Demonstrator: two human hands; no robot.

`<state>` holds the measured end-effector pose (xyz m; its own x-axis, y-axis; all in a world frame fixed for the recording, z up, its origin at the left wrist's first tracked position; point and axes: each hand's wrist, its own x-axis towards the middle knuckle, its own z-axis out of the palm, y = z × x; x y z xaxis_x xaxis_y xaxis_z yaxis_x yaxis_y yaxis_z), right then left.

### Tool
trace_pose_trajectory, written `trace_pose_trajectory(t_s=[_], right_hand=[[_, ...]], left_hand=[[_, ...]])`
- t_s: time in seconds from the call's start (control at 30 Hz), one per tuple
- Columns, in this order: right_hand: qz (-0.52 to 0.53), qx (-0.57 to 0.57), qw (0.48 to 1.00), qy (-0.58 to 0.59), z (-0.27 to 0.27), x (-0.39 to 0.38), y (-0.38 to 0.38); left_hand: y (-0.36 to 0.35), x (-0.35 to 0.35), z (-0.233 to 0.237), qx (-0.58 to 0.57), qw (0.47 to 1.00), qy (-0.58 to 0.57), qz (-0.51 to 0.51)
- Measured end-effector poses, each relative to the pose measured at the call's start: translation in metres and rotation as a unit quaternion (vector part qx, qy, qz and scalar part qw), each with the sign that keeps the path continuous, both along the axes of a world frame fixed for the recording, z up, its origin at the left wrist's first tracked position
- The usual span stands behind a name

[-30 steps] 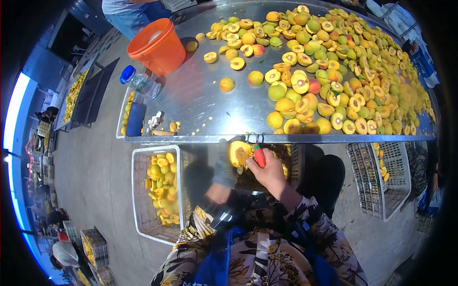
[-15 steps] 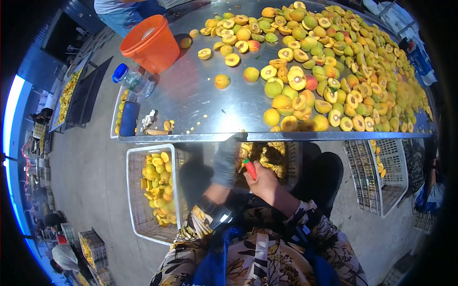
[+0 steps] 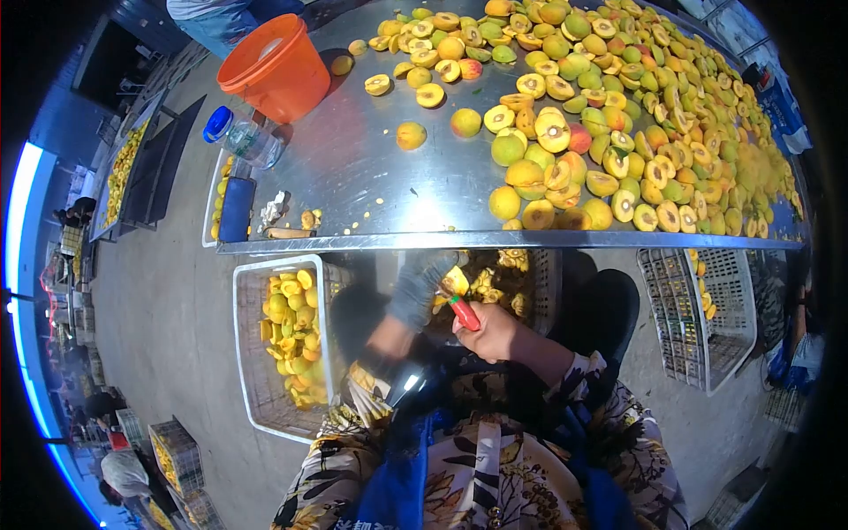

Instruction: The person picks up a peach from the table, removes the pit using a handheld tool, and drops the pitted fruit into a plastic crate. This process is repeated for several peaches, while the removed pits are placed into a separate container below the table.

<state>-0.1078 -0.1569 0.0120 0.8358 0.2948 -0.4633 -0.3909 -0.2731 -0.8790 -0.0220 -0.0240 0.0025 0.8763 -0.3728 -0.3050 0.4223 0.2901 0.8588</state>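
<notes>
Below the metal table (image 3: 353, 240), over a crate (image 3: 545, 296) of cut fruit, the gloved left hand (image 3: 415, 287) pinched a yellow fruit piece (image 3: 456, 281) while the right hand (image 3: 493, 336) gripped a red-handled knife (image 3: 465, 313), seemingly mid-pitting, so a next cut called for keeping the blade clear of the glove.

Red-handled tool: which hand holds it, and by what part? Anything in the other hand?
The right hand grips the tool by its red handle. The gloved left hand appears to pinch a fruit piece by its edge.
</notes>
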Motion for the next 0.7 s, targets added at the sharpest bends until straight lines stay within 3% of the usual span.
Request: trace_pose_trajectory(t_s=[0.07,0.17,0.27,0.4,0.43,0.47,0.53,0.57,0.6,0.63,0.67,0.7], right_hand=[[-0.004,0.082,0.984,0.157,0.013,0.003,0.0],[-0.004,0.187,0.958,0.219,0.01,0.0,0.002],[-0.001,0.355,0.9,0.254,-0.009,-0.004,0.008],[-0.045,0.504,0.825,0.252,0.009,-0.013,-0.003],[0.012,0.575,0.785,0.232,0.009,-0.015,-0.011],[-0.012,0.547,0.806,0.228,0.008,-0.014,-0.017],[-0.07,0.493,0.84,0.216,0.005,-0.009,-0.028],[-0.038,0.307,0.937,0.162,-0.004,-0.002,-0.034],[-0.043,0.043,0.994,-0.095,-0.052,-0.007,-0.03],[-0.036,-0.142,0.973,-0.18,-0.053,-0.009,-0.036],[-0.028,-0.32,0.911,-0.258,-0.052,-0.01,-0.039],[-0.037,-0.286,0.924,-0.25,-0.039,-0.008,-0.038]], left_hand=[[-0.002,0.0,0.005,0.02,0.999,-0.027,0.013],[-0.003,-0.004,-0.002,0.013,1.0,-0.005,0.025],[-0.008,-0.004,0.001,-0.129,0.988,0.083,-0.012],[-0.024,0.003,0.002,-0.114,0.981,0.12,0.099],[-0.027,0.008,0.006,-0.114,0.971,0.142,0.153],[-0.027,0.011,0.008,-0.112,0.959,0.164,0.204],[-0.014,0.015,-0.002,-0.099,0.961,0.181,0.183],[-0.012,0.014,0.007,-0.071,0.967,0.175,0.172],[-0.01,0.014,0.018,-0.045,0.971,0.168,0.161],[-0.005,0.01,0.026,-0.068,0.977,0.167,0.116],[-0.001,0.009,0.023,-0.067,0.977,0.164,0.12],[0.002,0.01,0.018,-0.069,0.977,0.16,0.124]])
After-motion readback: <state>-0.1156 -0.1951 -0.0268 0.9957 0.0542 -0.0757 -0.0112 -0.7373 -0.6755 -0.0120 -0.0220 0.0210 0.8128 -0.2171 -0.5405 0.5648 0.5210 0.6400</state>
